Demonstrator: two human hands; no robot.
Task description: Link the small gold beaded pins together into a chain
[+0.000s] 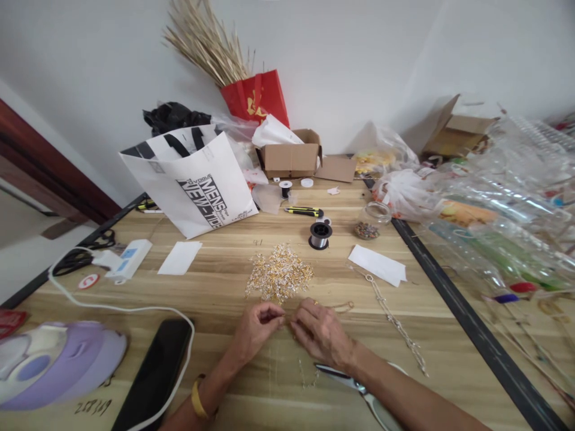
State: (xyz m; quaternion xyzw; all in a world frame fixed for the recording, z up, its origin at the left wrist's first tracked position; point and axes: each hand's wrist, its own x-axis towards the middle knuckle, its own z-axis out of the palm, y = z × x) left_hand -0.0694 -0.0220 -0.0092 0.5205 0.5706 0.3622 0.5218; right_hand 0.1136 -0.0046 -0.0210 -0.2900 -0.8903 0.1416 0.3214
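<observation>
My left hand (pixel 259 328) is closed in a pinch, thumb against forefinger. Close beside it, my right hand (pixel 324 333) also has its fingers pinched together. Whatever is between the fingertips is too small to make out. Just beyond both hands lies a loose heap of small gold and clear beads (pixel 281 272). A thin gold chain (pixel 345 307) with a loop at its end shows behind my right hand. Under my right forearm is a pair of scissors (pixel 359 386), partly hidden, with a short fine strand (pixel 308 378) beside the blades. A longer chain (pixel 396 323) lies to the right.
A spool of wire (pixel 320 237), a yellow-black utility knife (pixel 304 211) and a glass jar (pixel 372 222) stand beyond the beads. To the left are a black phone (pixel 155 374), a white cable and a power strip (pixel 130 261). Plastic bottles (pixel 507 239) crowd the right.
</observation>
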